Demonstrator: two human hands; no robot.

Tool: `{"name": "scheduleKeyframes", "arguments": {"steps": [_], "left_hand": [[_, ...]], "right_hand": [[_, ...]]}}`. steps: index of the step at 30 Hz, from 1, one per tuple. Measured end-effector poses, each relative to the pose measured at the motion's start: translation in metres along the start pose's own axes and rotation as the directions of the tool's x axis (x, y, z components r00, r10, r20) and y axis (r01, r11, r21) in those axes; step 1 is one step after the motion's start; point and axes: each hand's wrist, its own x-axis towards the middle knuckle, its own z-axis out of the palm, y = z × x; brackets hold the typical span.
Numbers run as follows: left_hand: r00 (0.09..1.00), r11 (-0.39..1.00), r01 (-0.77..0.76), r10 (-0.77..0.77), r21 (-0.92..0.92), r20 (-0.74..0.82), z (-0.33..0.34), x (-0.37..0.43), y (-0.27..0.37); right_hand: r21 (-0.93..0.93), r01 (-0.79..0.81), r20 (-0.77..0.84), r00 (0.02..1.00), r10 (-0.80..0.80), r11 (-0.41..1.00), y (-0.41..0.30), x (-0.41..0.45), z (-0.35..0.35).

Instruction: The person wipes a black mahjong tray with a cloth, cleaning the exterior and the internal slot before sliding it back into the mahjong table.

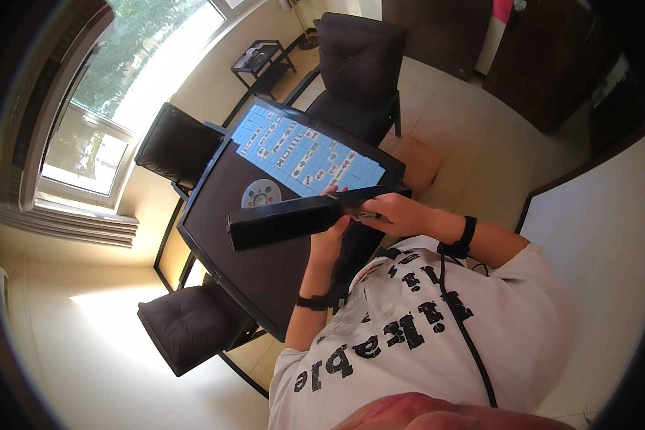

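Observation:
A long black box-like piece [285, 220], perhaps a drawer or case, is held up over the near side of a mahjong table [231, 242]. My left hand [330, 236] grips it from beneath, with fingertips showing over its far edge. At its right end is my right hand [400, 214], fingers bent around something small and pale [363, 215] that I cannot make out. Beyond the black piece, rows of mahjong tiles [306, 150] lie on the tabletop, mostly blue backs with some white faces up. A round grey control disc [261, 194] sits mid-table.
Dark padded chairs stand around the table: one at the far side [360, 59], one by the window [177, 145], one at left [188, 328]. A small black side table [260, 62] is near the wall. A brown box [419, 161] rests on the floor. A black cable [462, 333] hangs across my shirt.

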Motion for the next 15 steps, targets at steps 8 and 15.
{"name": "scheduleKeyframes", "arguments": {"steps": [8,15], "left_hand": [[0.986,0.994,0.042,-0.057,0.1,0.158,0.138,0.135,-0.067],[0.969,0.947,0.087,-0.153,0.31,0.193,0.205,0.196,-0.078]], "right_hand": [[-0.026,-0.158,-0.136,0.979,0.153,0.987,0.064,-0.065,-0.168],[0.191,-0.241,-0.236,0.93,0.283,0.951,0.097,-0.111,-0.224]]}}
